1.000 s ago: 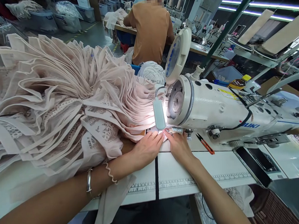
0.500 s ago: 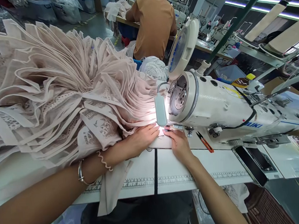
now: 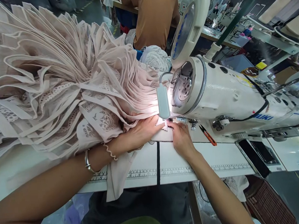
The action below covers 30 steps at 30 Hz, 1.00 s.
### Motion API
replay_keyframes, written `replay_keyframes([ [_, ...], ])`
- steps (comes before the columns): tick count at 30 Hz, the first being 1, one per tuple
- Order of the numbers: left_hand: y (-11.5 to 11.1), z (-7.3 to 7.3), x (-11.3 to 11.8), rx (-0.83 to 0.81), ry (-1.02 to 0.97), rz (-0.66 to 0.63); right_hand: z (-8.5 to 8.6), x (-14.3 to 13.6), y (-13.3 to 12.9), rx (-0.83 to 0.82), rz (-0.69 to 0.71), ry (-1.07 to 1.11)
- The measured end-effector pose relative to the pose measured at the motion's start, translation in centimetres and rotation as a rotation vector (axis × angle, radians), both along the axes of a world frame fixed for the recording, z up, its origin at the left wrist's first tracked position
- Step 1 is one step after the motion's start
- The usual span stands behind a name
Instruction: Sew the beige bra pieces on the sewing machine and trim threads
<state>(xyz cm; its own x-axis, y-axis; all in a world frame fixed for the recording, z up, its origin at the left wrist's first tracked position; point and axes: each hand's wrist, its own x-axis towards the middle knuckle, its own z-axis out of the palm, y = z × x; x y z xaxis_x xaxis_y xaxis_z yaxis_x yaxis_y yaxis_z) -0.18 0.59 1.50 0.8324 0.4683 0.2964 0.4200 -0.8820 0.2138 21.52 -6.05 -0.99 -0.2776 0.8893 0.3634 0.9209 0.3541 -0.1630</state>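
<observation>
My left hand point(image 3: 144, 130) grips the near edge of a pale beige fabric piece point(image 3: 161, 125) under the lit head of the sewing machine point(image 3: 220, 90). Its thumb reaches toward the small cloth end, and some of its fingers are hidden. Close by on the right, my right hand point(image 3: 183, 137) pinches that cloth end between its fingertips, just in front of the needle area. A grey-green lamp point(image 3: 163, 102) hides the needle and presser foot. To the left, a big heap of beige lace-trimmed pieces point(image 3: 60, 80) spreads behind my left forearm.
Orange-handled thread snips point(image 3: 208, 135) lie right of my right hand. A phone point(image 3: 252, 157) rests at the table's front edge, along which runs a printed ruler point(image 3: 142, 174). Ahead sits a person in a brown shirt point(image 3: 156, 18). A brown basket point(image 3: 269, 202) stands below.
The whole view has shifted upward as the camera tilted down. Between my hands a small pale cloth end now shows, and my left thumb lies stretched toward it.
</observation>
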Motion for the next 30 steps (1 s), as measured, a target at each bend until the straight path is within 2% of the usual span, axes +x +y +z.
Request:
replay_keyframes([
  [4,0.1,-0.6,-0.1,0.031,-0.048,-0.084,0.4,-0.4,-0.4,0.126,0.039,-0.022],
  [10,-0.1,-1.3,0.5,0.152,-0.004,-0.078,1.1,-1.1,-0.6,0.239,0.114,-0.082],
  [15,-1.0,-0.9,1.0,0.245,0.065,-0.082,0.7,-2.2,-0.3,0.266,0.063,-0.16],
  [22,-1.5,-0.4,1.1,0.322,0.12,-0.071,1.0,-1.9,0.0,0.193,-0.07,0.226],
  [26,-1.0,-1.1,1.1,0.319,0.039,-0.036,1.1,-0.9,-0.3,0.138,0.001,0.206],
  [30,-0.6,-1.8,1.1,0.323,-0.032,-0.031,0.9,-0.5,-0.4,0.159,0.064,0.203],
])
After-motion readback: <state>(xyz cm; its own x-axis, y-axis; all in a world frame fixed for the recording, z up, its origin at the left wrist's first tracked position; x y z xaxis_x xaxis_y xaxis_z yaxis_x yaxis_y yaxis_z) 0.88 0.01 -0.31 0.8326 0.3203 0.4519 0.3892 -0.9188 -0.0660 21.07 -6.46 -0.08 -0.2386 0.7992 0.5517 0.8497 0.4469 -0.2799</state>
